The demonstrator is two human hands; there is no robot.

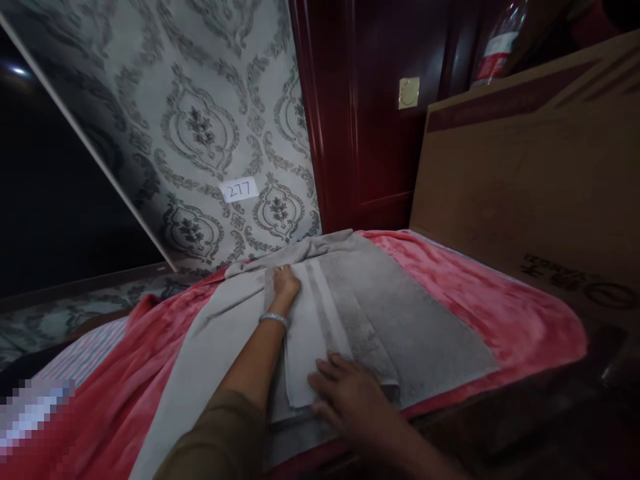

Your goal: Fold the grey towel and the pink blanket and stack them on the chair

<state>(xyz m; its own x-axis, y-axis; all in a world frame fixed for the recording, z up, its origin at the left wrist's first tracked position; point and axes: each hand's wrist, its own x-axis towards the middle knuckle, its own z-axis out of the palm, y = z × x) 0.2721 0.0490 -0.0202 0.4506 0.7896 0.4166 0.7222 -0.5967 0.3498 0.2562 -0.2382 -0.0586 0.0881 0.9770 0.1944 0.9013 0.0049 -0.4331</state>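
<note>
A grey towel (315,333) with lighter stripes lies folded on a larger grey cloth (400,307). My left hand (286,283), with a bracelet at the wrist, is at the folded towel's far left corner. Its fingers are curled in on the fabric there, and the fingertips are partly hidden. Nearer to me, my right hand (347,390) rests over the towel's near edge with its fingers apart. The larger cloth spreads out flat on both sides under the towel, with some wrinkles at its far edge.
Under the cloth is a pink-red blanket (525,313). A large cardboard box (530,160) stands at the right, with a plastic bottle (497,50) behind its top edge. Patterned wallpaper (200,127) and a dark red door (375,133) are beyond; a dark panel (60,180) is at left.
</note>
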